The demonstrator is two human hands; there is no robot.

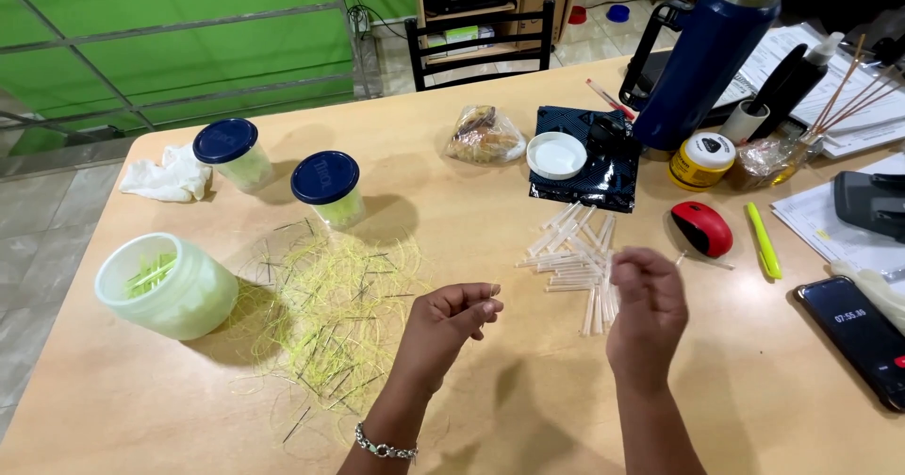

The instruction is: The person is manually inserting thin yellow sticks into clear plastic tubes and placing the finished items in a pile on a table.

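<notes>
My left hand (452, 319) hovers over the wooden table (528, 390), fingers curled, with its fingertips pinched near a thin pale fibre that is too fine to make out. My right hand (646, 305) is raised beside it, fingers pinched together, just in front of a pile of several short clear plastic tubes (575, 253). A loose heap of yellow-green fibres and thin dark needles (330, 310) lies to the left of my left hand. What either hand holds is not visible.
An open pale jar (165, 286) with green strands stands at left, two blue-lidded jars (325, 188) and a white cloth (165, 178) behind. A blue flask (707, 56), red mouse (702, 228), yellow marker (764, 239), phone (858, 334), papers and a chair (481, 46) are further round.
</notes>
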